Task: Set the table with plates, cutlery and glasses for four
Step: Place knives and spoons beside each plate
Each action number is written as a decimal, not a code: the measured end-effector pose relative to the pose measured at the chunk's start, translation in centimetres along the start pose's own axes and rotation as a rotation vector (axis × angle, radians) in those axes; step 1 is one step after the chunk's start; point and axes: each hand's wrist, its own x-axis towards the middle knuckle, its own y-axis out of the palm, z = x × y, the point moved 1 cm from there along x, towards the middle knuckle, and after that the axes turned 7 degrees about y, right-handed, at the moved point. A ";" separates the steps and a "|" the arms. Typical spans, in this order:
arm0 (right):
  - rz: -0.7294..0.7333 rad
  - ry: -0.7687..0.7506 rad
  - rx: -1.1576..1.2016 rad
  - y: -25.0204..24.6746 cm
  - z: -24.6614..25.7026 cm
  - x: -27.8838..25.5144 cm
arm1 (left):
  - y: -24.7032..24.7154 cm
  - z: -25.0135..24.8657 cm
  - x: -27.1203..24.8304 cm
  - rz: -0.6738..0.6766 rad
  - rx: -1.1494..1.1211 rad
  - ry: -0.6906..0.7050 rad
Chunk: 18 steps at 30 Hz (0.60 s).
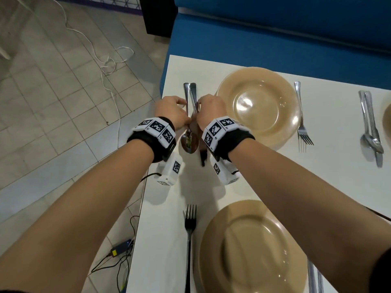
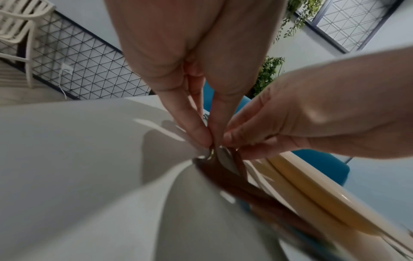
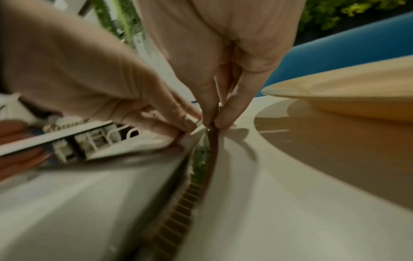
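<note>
Beside the far tan round ceramic plate (image 1: 258, 106), at the left edge of the white worktop (image 1: 160, 218), both hands meet over a pair of steel pieces. The left hand (image 1: 172, 112) pinches the handle of the polished steel spoon (image 1: 189, 123) between thumb and fingertip, its grip closed on it; the right hand (image 1: 209, 112) pinches the handle of the steel table knife (image 1: 195, 96) in the same way. The two handles lie touching, almost crossed, with the spoon's bowl and the knife's blade pointing toward the person.

Other settings look done: a steel fork (image 1: 301, 117) lies right of the far plate, a spoon-and-knife pair (image 1: 371, 125) sits further right, and a dark-looking fork (image 1: 189, 233) rests left of the near tan plate (image 1: 254, 246). No glasses are in view.

The risks, as I judge them: this pair sits close to the worktop's edge, so a sideways nudge while straightening could send the spoon to the tiled floor (image 1: 53, 92). The handles are slick and narrow, so they may roll or ride over each other on release, leaving them crooked.
</note>
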 end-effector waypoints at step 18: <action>-0.040 -0.030 -0.082 -2.2 1.1 2.9 | 0.0 -2.2 4.0 -0.045 0.147 0.073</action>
